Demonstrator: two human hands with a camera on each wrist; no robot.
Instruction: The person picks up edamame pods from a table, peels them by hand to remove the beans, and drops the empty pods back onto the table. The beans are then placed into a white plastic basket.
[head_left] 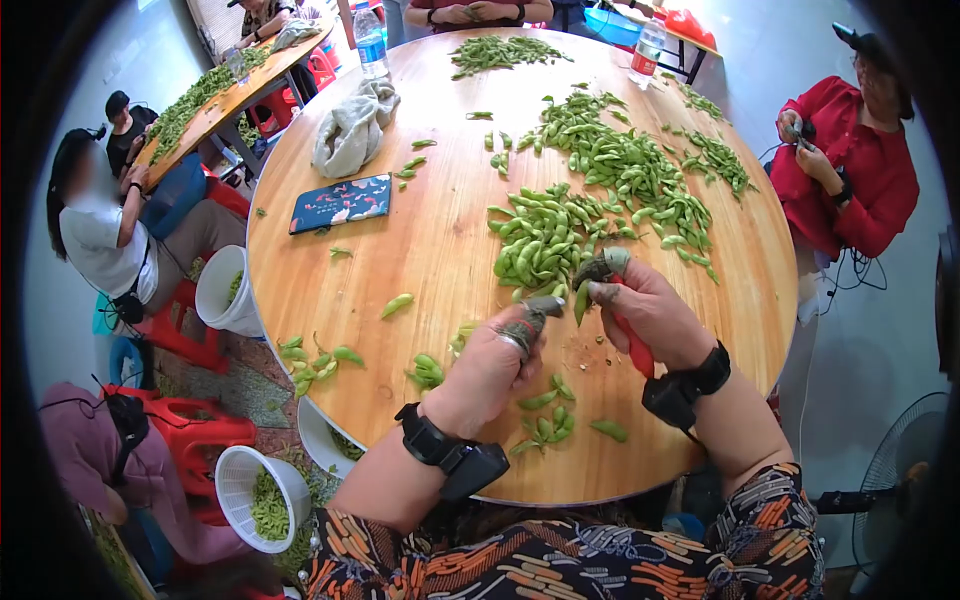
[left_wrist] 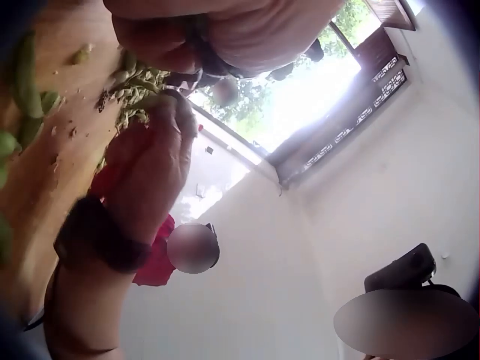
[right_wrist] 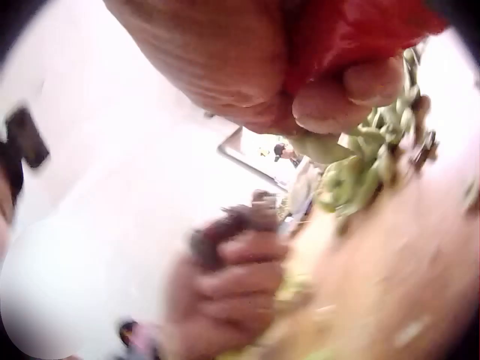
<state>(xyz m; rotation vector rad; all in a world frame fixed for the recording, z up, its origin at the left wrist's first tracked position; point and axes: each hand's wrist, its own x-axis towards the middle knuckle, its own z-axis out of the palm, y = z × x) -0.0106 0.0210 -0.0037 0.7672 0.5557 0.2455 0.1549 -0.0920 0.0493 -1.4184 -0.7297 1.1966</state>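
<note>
My right hand (head_left: 655, 315) grips a red-handled tool (head_left: 632, 340) whose working end is hidden by the fingers. A green soybean pod (head_left: 581, 302) is pinched at its fingertips, above the table's near half. To its left my left hand (head_left: 500, 355) has its fingers curled, with dark wrapping and tape on the thumb and forefinger; no thing shows between them. In the right wrist view the left hand (right_wrist: 232, 289) is blurred, fingers folded in. A large heap of soybean pods (head_left: 545, 240) lies just beyond both hands. Several loose pods (head_left: 545, 425) lie beneath the wrists.
On the round wooden table (head_left: 440, 260) are a floral pouch (head_left: 340, 204), a grey cloth (head_left: 350, 130) and two bottles, one blue-labelled (head_left: 370, 45), one red-labelled (head_left: 647, 52). White buckets (head_left: 225, 480) stand at the left. A person in red (head_left: 845, 160) sits at the right.
</note>
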